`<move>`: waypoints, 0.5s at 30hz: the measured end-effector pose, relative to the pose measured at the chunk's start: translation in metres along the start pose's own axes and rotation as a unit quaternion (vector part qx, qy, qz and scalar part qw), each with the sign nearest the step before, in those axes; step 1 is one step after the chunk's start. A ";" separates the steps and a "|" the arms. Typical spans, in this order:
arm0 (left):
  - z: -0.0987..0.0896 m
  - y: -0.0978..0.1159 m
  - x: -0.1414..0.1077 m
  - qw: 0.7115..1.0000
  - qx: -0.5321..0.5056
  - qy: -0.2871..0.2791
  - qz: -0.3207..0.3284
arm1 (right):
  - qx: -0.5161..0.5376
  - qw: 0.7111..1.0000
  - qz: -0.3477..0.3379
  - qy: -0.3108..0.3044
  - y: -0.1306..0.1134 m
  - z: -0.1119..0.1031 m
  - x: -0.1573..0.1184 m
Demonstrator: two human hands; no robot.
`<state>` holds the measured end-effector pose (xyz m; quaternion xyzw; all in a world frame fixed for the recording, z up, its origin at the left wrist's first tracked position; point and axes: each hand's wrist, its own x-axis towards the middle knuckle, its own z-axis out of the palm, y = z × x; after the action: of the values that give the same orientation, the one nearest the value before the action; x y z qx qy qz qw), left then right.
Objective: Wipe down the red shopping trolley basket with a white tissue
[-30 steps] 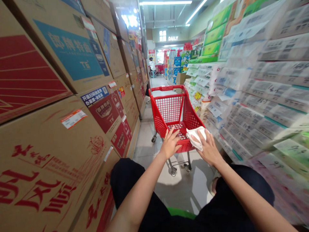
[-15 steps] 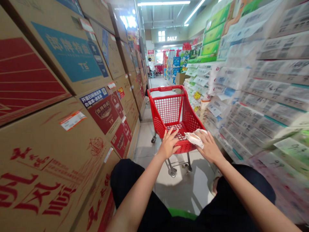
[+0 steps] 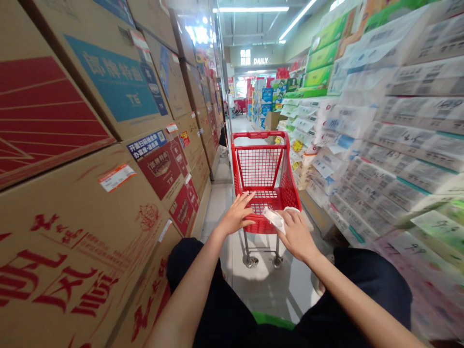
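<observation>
A red shopping cart (image 3: 259, 166) with a mesh basket stands upright on the floor in front of my knees. My left hand (image 3: 236, 212) is at the left of its near rim, fingers spread, holding nothing. Over the right part of the near rim, my right hand (image 3: 295, 232) has a white cloth (image 3: 274, 220) under its fingers. The cloth lies against the rim. Whether my left fingertips touch the rim cannot be made out.
Stacked cardboard boxes (image 3: 137, 193) form a wall close on the left. Packs of tissue paper (image 3: 409, 140) are piled high on the right. A narrow tiled aisle (image 3: 237, 126) runs ahead between them. Part of a green seat (image 3: 273, 320) shows between my legs.
The cart has turned to face more straight along the aisle. Both hands have moved left, and the cloth has shifted left along the rim with my right hand.
</observation>
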<state>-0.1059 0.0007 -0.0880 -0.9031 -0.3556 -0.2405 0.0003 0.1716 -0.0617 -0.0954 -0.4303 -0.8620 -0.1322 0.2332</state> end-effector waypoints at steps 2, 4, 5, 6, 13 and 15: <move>-0.013 -0.007 -0.010 1.000 0.022 -0.004 -0.012 | 0.010 0.999 -0.036 -0.009 -0.009 -0.002 -0.001; -0.020 -0.005 -0.018 0.997 0.062 0.003 -0.044 | 0.014 0.997 -0.069 -0.015 -0.013 -0.003 -0.003; -0.020 -0.001 -0.021 0.995 0.081 0.009 -0.065 | 0.015 0.996 -0.084 -0.017 -0.014 -0.004 -0.003; -0.018 0.005 -0.022 0.992 0.095 0.016 -0.086 | 0.018 0.995 -0.097 -0.021 -0.015 -0.005 -0.003; 0.031 0.057 -0.018 0.989 0.034 0.073 -0.122 | 0.070 0.990 -0.123 -0.013 0.008 -0.007 0.012; 0.037 0.058 -0.016 0.988 0.025 0.089 -0.121 | 0.074 0.989 -0.125 -0.012 0.025 -0.003 0.016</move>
<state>-0.0628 -0.0469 -0.1178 -0.8281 -0.4668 -0.3093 0.0253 0.1841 -0.0369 -0.0835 -0.3018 -0.9192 -0.0910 0.2360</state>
